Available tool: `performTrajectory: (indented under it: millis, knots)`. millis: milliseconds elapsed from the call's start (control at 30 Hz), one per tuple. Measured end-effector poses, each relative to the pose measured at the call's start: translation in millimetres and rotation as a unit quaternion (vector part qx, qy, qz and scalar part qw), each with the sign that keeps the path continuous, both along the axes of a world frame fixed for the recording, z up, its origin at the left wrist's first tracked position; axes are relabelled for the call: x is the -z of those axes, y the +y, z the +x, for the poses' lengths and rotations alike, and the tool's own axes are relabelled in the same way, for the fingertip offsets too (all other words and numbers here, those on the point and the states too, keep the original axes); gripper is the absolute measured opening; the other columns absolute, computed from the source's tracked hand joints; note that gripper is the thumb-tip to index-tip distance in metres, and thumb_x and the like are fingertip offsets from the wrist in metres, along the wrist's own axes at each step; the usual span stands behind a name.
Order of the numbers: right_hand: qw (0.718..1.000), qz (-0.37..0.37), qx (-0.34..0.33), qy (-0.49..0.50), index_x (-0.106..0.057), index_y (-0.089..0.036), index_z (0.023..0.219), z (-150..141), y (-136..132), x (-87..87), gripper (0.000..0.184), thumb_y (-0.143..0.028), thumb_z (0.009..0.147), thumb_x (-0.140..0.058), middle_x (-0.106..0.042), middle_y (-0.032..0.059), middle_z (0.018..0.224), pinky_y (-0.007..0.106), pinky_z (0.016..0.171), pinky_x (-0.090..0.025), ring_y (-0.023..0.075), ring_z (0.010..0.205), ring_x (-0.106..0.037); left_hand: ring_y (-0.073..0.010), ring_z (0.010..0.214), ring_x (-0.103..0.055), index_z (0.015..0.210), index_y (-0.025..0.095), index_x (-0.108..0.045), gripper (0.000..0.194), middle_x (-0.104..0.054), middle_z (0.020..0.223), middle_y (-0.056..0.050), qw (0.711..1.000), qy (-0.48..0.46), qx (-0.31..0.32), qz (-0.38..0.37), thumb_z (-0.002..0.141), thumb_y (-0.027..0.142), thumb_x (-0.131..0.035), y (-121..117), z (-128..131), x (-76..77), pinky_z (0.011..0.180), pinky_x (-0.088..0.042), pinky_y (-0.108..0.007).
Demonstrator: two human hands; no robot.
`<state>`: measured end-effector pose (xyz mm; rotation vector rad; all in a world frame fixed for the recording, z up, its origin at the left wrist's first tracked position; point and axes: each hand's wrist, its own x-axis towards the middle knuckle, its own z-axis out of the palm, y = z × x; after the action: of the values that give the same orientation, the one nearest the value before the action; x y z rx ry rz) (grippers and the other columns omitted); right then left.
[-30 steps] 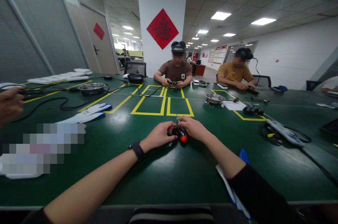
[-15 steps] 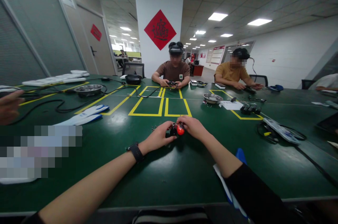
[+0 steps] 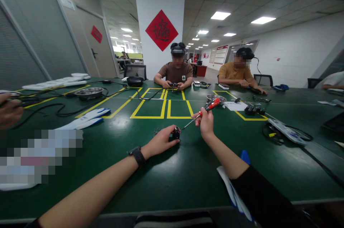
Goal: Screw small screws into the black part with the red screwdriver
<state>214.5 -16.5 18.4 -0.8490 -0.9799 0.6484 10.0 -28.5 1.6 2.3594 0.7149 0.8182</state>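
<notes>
My left hand (image 3: pixel 162 141), with a dark watch on its wrist, is closed around a small black cylindrical part (image 3: pixel 176 133) with a shiny metal ring on top. The part stands upright at the table surface. Raised to the right, my right hand (image 3: pixel 206 125) grips a screwdriver (image 3: pixel 213 104) with a red and black handle. Its thin metal shaft slants down to the left, and the tip is close to the black part but apart from it. Several small screws (image 3: pixel 156 132) lie just beyond my left hand.
The green table (image 3: pixel 150 192) carries yellow tape outlines. White-blue gloves (image 3: pixel 87 117) lie on the left, another glove (image 3: pixel 233 192) under my right forearm. Metal bowls (image 3: pixel 88 92), cables and a power strip (image 3: pixel 286 132) are around. Two people sit opposite; another person's hand (image 3: pixel 10 111) is at far left.
My right hand has moved up and right, away from the black part. The screwdriver has swung from end-on to slanted, with its shaft now visible. My left hand has stayed in place.
</notes>
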Motion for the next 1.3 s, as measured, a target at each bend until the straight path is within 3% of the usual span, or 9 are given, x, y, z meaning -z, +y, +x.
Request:
performTrajectory:
  millis: [167,367,767,1100,1300]
  knots:
    - [0.999,0.012,-0.02,0.045,-0.038,-0.021,0.09,-9,-8,-3.7,0.035,-0.054,0.082,-0.046,-0.058,-0.0072,0.053,0.015,0.029,-0.033,0.0071,0.029,-0.048,-0.0174,0.087,-0.058,0.103,0.019,-0.055,0.028,-0.062,0.097,-0.004,1.0,-0.009,0.002,-0.026,0.077,0.028,-0.061,1,0,3.1,0.083,-0.046,-0.032]
    - [0.997,0.057,-0.048,-0.018,-0.041,-0.021,0.098,-30,-29,-7.3,0.024,-0.044,0.088,-0.042,-0.058,-0.0076,0.055,0.014,0.031,-0.033,0.0059,0.03,-0.048,-0.0183,0.097,-0.056,0.114,0.019,-0.049,0.04,-0.059,0.107,-0.006,0.999,-0.029,-0.001,-0.019,0.077,0.027,-0.061,1,1,4.6,0.089,-0.044,-0.033]
    - [0.971,0.162,-0.068,-0.162,-0.044,-0.024,0.101,-42,-47,4.7,0.02,-0.037,0.086,-0.047,-0.058,-0.0042,0.063,0.022,0.043,-0.043,0.0086,0.041,-0.048,-0.0154,0.081,-0.056,0.1,0.018,-0.054,0.025,-0.062,0.092,-0.002,1.0,-0.01,0.004,-0.018,0.078,0.029,-0.06,2,1,4.1,0.077,-0.044,-0.028]
    - [0.948,0.156,-0.063,-0.27,-0.045,-0.022,0.105,-35,-46,7.5,0.021,-0.033,0.087,-0.046,-0.059,-0.0023,0.065,0.027,0.052,-0.046,0.0116,0.046,-0.053,-0.0151,0.076,-0.053,0.094,0.016,-0.053,0.022,-0.059,0.086,-0.002,1.0,0.012,-0.007,-0.001,0.079,0.031,-0.059,4,1,5.2,0.071,-0.043,-0.027]
    - [0.951,0.165,-0.056,-0.254,-0.044,-0.022,0.105,-36,-45,8.2,0.022,-0.036,0.088,-0.045,-0.06,-0.0023,0.066,0.027,0.052,-0.046,0.0114,0.046,-0.052,-0.0156,0.077,-0.053,0.095,0.017,-0.053,0.023,-0.059,0.086,-0.002,1.0,0.018,-0.014,-0.003,0.079,0.031,-0.059,3,1,4.9,0.072,-0.042,-0.027]
